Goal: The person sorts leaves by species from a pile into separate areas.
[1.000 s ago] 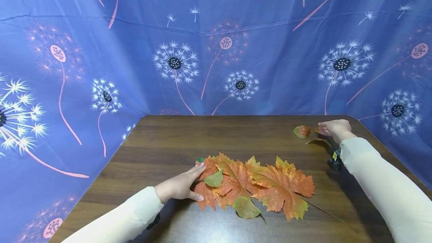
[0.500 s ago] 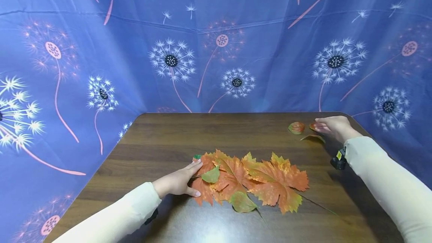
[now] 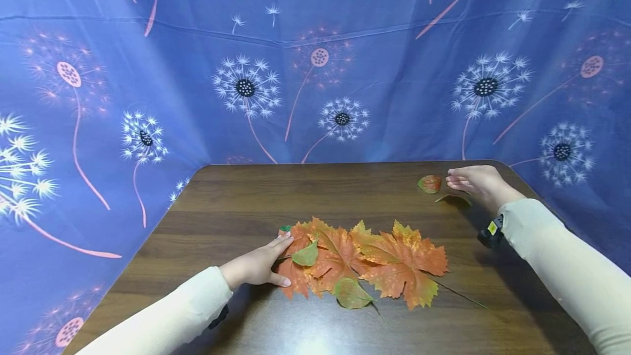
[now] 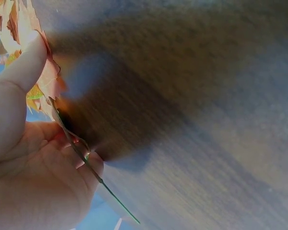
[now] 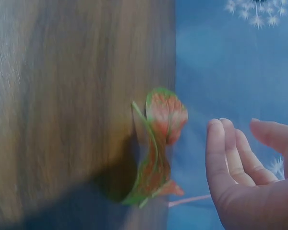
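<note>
Overlapping orange artificial maple leaves lie in a row at the front middle of the table. A small green leaf rests on their left part, and another green leaf lies at their lower edge. My left hand touches the row's left end, thumb and fingers spread; a thin stem crosses before its palm. At the back right, my right hand hovers with nearly straight fingers and nothing in them. Near it lie a red-green leaf and a curled leaf; a reddish tip shows behind the latter.
The brown wooden table has rounded far corners. A blue cloth printed with dandelions hangs behind it and on both sides. A long dark stem sticks out to the right of the maple leaves.
My right hand has shifted slightly left, towards the red-green leaf, and the small red leaf by its fingertips is now hidden in the head view. My left hand stays at the maple leaves.
</note>
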A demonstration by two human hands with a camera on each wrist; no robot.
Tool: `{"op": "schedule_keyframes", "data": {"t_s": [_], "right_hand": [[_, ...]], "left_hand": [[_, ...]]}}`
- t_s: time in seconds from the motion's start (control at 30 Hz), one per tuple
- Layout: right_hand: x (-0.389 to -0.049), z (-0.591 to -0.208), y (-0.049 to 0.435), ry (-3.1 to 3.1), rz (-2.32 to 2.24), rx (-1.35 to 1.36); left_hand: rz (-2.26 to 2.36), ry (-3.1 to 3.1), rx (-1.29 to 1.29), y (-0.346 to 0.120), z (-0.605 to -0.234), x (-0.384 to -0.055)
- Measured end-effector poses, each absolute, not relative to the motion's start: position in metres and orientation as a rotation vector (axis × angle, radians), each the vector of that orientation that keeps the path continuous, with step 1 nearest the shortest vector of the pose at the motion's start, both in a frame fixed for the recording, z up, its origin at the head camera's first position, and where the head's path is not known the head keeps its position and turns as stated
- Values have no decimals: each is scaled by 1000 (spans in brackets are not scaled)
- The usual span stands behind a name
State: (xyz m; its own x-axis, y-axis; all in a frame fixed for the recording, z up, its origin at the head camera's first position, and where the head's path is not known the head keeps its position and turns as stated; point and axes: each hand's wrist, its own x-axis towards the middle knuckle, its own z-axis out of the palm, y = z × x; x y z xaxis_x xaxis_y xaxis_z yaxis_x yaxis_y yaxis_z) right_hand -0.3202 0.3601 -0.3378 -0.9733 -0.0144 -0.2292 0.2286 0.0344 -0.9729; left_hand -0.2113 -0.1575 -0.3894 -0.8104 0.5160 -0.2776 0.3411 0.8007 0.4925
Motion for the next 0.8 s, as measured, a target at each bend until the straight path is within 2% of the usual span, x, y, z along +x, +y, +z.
{"op": "schedule_keyframes", "data": {"t_s": [0.2,0.8], "right_hand": [[-313,-341,344,2035,-2143,195],[-294,-343,296,2271,-1961,-71]], "left_hand": [[599,2584,646,-159,-390,-212],[608,2576,618,-158,-392,-215]]}}
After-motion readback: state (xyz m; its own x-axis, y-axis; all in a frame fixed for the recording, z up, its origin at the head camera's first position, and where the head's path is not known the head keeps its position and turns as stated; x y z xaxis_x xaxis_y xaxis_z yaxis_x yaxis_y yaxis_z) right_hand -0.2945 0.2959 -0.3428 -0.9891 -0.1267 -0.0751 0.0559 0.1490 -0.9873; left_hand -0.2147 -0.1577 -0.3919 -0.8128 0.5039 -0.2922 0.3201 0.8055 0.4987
